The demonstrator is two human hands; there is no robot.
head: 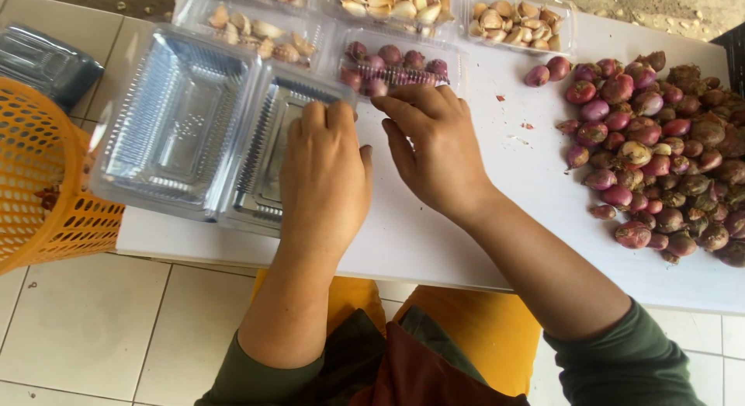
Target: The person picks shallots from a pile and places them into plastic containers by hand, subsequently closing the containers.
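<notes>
Item: open clear plastic clamshell box (pixel 182 130), hinged, two ribbed rectangular halves lying side by side, thin glossy walls, both halves empty; it sits on the white tabletop (pixel 434 235) directly under and to the left of the left fingers, its left half overhanging the tabletop edge. Left hand (pixel 322 181): palm down on the right half of the box, fingers (pixel 326 115) together and flat, pressing rather than gripping. Right hand (pixel 434 146): just beside the left, fingers (pixel 400 103) curled narrow at the near edge of a shut clear box of shallots (pixel 396 64); whether they pinch anything cannot be told. Beyond the fingers, a row of like clear boxes: the shallot box holds small round purple-red bulbs; the garlic box beyond the left fingers (pixel 256 29) holds pale, papery cloves; two further garlic boxes, one above the right fingers (pixel 392 2) and one to their right (pixel 520 22), hold the same cream cloves. Well to the right of the right fingers, a loose heap of shallots (pixel 660 150), skins smooth and glossy to dry and brown, lies bare on the tabletop. Far left of the left fingers, an orange plastic basket (pixel 39 181), perforated lattice wall, and behind it a stack of clear box stock (pixel 43 60). Sleeves are dark green.
</notes>
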